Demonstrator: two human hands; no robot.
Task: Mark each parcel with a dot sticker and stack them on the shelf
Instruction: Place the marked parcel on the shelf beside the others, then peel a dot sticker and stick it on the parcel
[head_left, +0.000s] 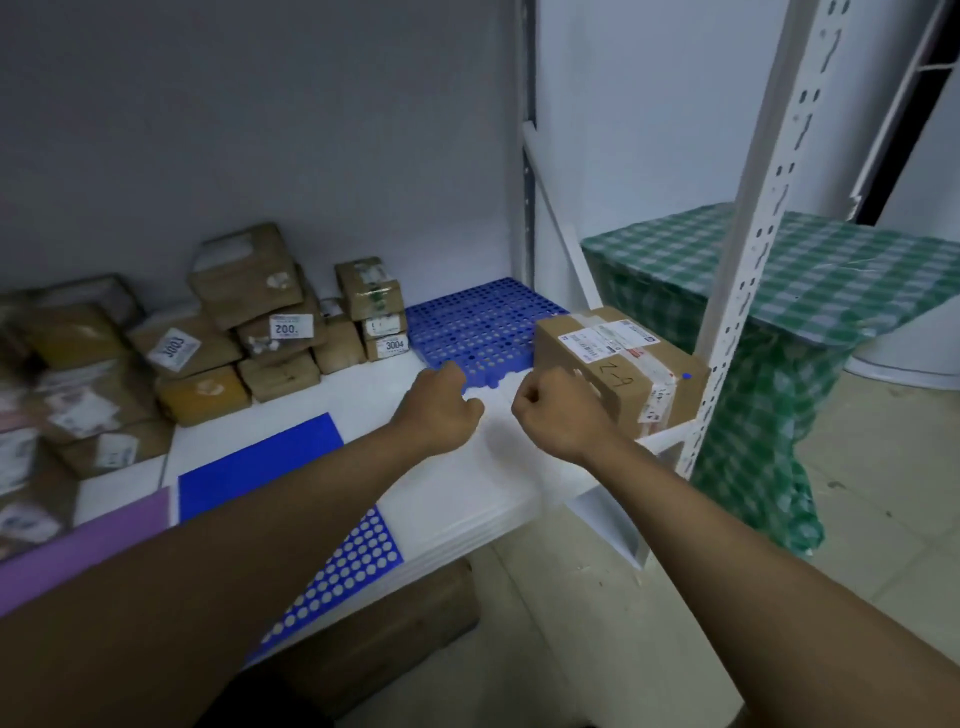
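A brown cardboard parcel (618, 364) (taped, white label, blue dot sticker (687, 376)) is sitting at the white shelf's (457, 483) right end. The left hand (441, 402) and right hand (558, 410) are hovering beside it, fingers curled, holding nothing.

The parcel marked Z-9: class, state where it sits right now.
In the head view, the parcel marked Z-9 sits at the shelf's right end, between the blue perforated mat and the white upright.
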